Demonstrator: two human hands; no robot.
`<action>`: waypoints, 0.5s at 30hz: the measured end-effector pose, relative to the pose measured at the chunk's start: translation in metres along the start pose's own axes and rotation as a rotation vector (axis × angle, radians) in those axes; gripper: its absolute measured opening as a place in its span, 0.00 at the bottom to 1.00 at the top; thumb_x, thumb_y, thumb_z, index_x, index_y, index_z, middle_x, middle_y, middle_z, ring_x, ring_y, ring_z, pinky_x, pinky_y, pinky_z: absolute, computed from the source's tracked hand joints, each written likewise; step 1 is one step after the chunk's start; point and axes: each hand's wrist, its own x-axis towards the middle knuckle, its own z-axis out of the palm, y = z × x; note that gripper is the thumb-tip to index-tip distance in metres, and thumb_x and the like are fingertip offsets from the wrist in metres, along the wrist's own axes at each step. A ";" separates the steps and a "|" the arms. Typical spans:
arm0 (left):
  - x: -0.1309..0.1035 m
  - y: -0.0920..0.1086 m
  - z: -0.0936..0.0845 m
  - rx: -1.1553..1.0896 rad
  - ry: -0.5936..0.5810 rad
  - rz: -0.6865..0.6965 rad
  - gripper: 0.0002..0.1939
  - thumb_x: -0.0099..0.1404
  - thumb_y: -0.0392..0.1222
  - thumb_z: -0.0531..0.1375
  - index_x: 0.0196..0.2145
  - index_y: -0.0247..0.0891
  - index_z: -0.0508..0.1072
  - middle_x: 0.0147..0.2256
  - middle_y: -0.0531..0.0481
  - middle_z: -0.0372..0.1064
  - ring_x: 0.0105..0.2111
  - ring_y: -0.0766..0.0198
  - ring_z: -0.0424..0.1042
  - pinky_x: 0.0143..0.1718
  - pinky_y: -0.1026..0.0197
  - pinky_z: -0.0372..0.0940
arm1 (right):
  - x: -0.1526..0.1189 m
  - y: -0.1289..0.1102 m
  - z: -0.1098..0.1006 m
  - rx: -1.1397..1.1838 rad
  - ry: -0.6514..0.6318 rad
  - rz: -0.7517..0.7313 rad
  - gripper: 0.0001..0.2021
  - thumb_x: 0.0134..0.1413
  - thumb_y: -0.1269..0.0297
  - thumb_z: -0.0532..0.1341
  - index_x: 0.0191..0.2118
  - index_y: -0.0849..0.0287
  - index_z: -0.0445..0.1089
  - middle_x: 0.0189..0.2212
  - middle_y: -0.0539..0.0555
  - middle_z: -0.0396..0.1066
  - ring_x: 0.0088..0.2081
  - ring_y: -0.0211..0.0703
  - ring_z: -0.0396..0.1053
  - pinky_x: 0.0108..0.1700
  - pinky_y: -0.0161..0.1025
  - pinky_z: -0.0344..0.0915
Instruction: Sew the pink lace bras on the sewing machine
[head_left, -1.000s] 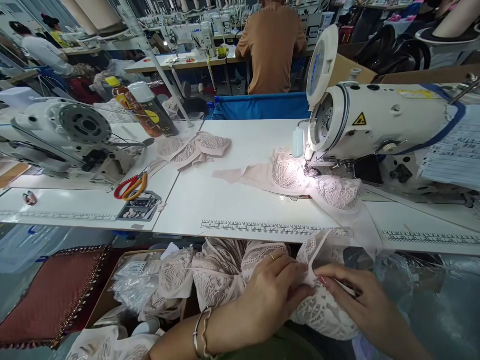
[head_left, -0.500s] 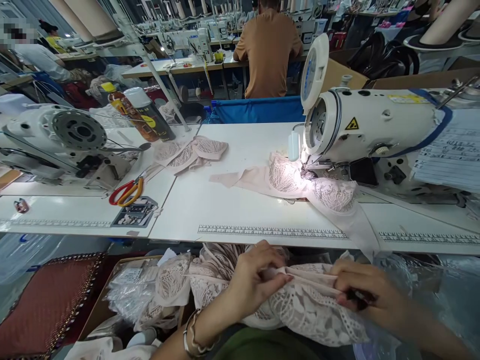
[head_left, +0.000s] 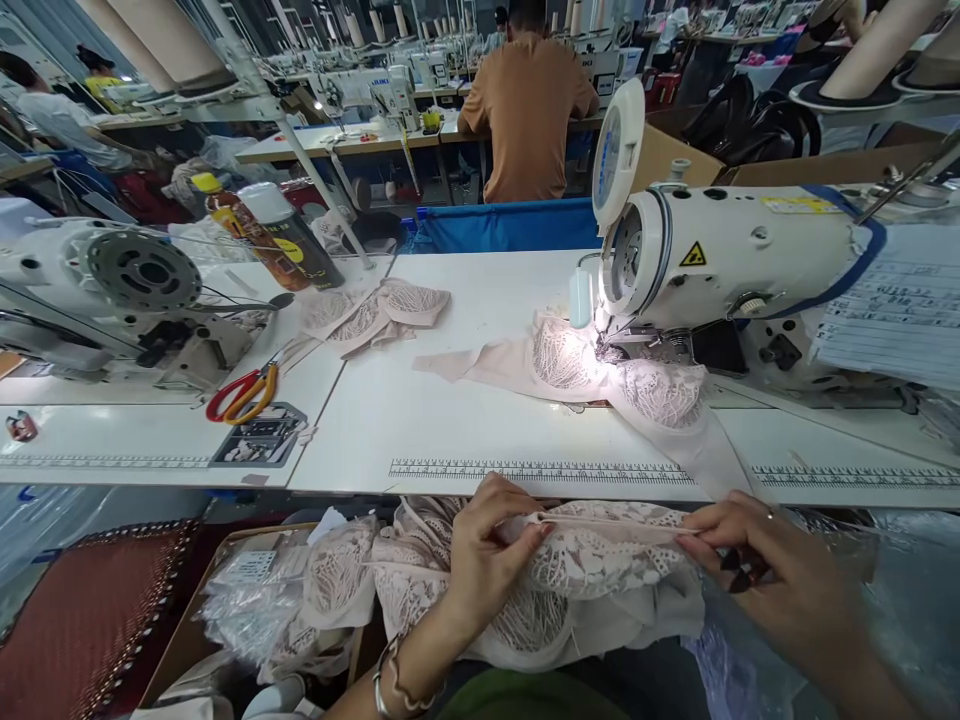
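Observation:
My left hand (head_left: 487, 555) and my right hand (head_left: 757, 570) pinch the top edge of a pale pink lace bra piece (head_left: 592, 570) and hold it stretched between them, just below the table's front edge. The right hand also grips a small dark tool (head_left: 742, 575). A second lace bra piece (head_left: 600, 365) lies under the needle of the white sewing machine (head_left: 720, 255), lit by its lamp.
A pile of lace pieces (head_left: 337, 585) fills a box at my lap's left. Red-handled scissors (head_left: 240, 392), a folded lace piece (head_left: 375, 310), bottles (head_left: 277, 235) and another machine (head_left: 127, 290) sit on the left. A person in a brown shirt (head_left: 529, 105) sits beyond.
My hands have drawn apart and lifted the lace piece a little, pulling its edge taut. The view has tilted slightly down.

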 end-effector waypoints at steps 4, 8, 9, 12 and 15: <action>0.000 -0.003 0.000 -0.029 0.022 -0.005 0.04 0.64 0.41 0.69 0.33 0.39 0.80 0.30 0.48 0.73 0.33 0.60 0.72 0.34 0.60 0.67 | 0.005 -0.002 0.005 -0.044 0.066 0.004 0.04 0.63 0.60 0.63 0.38 0.51 0.73 0.26 0.49 0.71 0.21 0.39 0.63 0.26 0.38 0.61; -0.001 -0.006 0.003 -0.060 0.032 -0.035 0.04 0.63 0.43 0.70 0.33 0.40 0.82 0.30 0.48 0.74 0.33 0.60 0.72 0.35 0.60 0.68 | 0.014 -0.004 0.002 -0.025 0.009 -0.048 0.06 0.64 0.62 0.62 0.35 0.50 0.75 0.27 0.50 0.73 0.22 0.39 0.64 0.26 0.39 0.60; -0.001 -0.007 0.003 -0.069 0.034 -0.042 0.05 0.63 0.43 0.70 0.32 0.40 0.82 0.30 0.47 0.74 0.33 0.59 0.72 0.35 0.60 0.68 | 0.015 -0.004 -0.001 -0.001 -0.014 -0.040 0.08 0.64 0.61 0.62 0.33 0.51 0.75 0.26 0.51 0.73 0.22 0.40 0.64 0.25 0.39 0.60; -0.001 -0.009 0.004 -0.125 0.009 -0.071 0.06 0.63 0.45 0.70 0.32 0.40 0.82 0.31 0.47 0.74 0.35 0.59 0.73 0.37 0.59 0.68 | 0.018 -0.002 -0.013 0.104 -0.101 0.027 0.11 0.64 0.57 0.62 0.30 0.51 0.74 0.26 0.51 0.72 0.22 0.40 0.64 0.24 0.38 0.58; 0.003 -0.005 0.002 -0.207 -0.057 -0.109 0.10 0.63 0.48 0.70 0.31 0.39 0.80 0.33 0.46 0.73 0.36 0.59 0.73 0.39 0.58 0.69 | 0.020 0.000 -0.029 0.237 -0.250 0.055 0.11 0.61 0.54 0.64 0.29 0.51 0.74 0.25 0.51 0.71 0.25 0.41 0.67 0.27 0.38 0.62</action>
